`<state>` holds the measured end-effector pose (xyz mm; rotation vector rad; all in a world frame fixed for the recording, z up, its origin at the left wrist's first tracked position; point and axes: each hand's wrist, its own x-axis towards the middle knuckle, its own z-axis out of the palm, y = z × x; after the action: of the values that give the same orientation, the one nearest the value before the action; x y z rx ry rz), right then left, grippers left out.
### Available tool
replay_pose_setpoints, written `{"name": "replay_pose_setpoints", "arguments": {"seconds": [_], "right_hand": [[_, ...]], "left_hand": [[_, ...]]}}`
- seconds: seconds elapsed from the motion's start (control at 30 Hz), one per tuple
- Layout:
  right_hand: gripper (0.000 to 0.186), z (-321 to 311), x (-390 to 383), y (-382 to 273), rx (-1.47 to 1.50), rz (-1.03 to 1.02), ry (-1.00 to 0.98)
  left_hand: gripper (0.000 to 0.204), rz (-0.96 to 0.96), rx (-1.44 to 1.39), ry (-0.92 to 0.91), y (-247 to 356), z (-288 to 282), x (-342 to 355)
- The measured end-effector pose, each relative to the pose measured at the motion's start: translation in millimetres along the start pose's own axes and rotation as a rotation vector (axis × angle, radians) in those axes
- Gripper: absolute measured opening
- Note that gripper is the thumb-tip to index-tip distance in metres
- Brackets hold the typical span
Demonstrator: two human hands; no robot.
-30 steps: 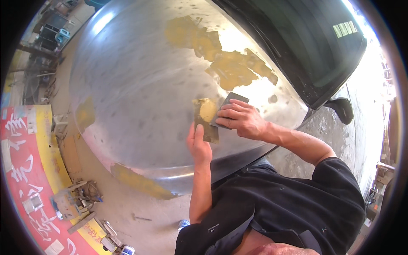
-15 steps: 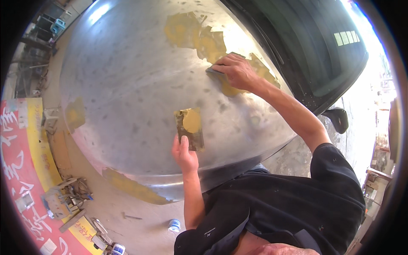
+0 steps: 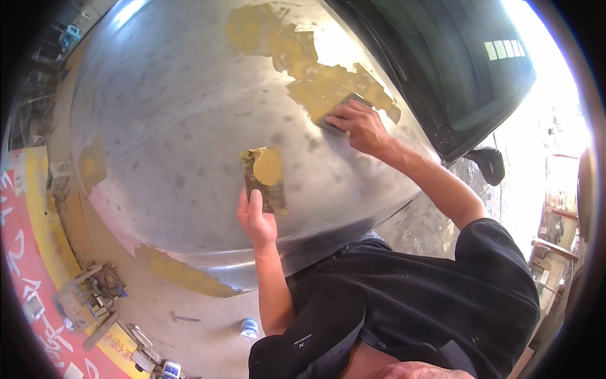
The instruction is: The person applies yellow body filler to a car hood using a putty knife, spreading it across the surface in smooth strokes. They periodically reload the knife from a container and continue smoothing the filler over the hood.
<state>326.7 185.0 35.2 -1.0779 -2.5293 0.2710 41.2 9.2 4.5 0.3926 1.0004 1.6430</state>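
My left hand (image 3: 256, 218) grips the lower end of a flat rectangular putty board (image 3: 273, 197), thumb on top; a round mound of yellow body filler (image 3: 267, 166) sits on its upper part. In my right hand (image 3: 363, 126) is a dark, flat spreader (image 3: 346, 110), its blade against the car hood (image 3: 202, 126). The hood is bare grey metal with dark smudges. Beside the spreader lies a wide, ragged patch of spread filler (image 3: 309, 88), running along the hood toward the windshield. Part of the spreader is covered by my fingers.
The dark windshield (image 3: 467, 69) and a side mirror (image 3: 487, 165) lie to the right. More filler patches mark the hood's left edge (image 3: 93, 165) and front edge (image 3: 180, 273). On the floor stand a white-and-blue can (image 3: 249, 328) and, at left, metal equipment (image 3: 88, 297).
My right hand has drawn the spreader down toward me, and a broader area of filler now shows above it. The board stays in my left hand. The whole view has shifted slightly.
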Motion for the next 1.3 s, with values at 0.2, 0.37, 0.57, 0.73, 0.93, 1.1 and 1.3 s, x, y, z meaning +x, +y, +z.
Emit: {"name": "replay_pose_setpoints", "arguments": {"seconds": [0.2,0.37,0.57,0.73,0.93,1.1,1.3], "right_hand": [[0.050,-11,-41,-11,0.005,0.059,-0.055],[0.054,-14,22,19,-0.027,0.034,0.115],[0.051,14,17,16,-0.073,0.069,0.074],[0.051,-12,-13,20,0.005,0.005,-0.046],[0.054,1,91,19,-0.052,-0.142,0.037],[0.055,11,110,28,-0.047,-0.147,-0.078],[0.054,0,3,-3,-0.014,0.024,-0.056]], "left_hand": [[0.036,-0.007,-0.012,-0.023,1,-2,2],[0.036,-0.026,-0.045,0.006,4,2,4],[0.035,-0.037,-0.074,0.006,3,0,4],[0.039,-0.033,-0.085,0.010,5,1,4],[0.040,-0.055,-0.077,0.019,6,-1,5],[0.039,-0.074,-0.132,0.022,7,2,6],[0.039,-0.082,-0.141,0.024,7,2,4]]}}
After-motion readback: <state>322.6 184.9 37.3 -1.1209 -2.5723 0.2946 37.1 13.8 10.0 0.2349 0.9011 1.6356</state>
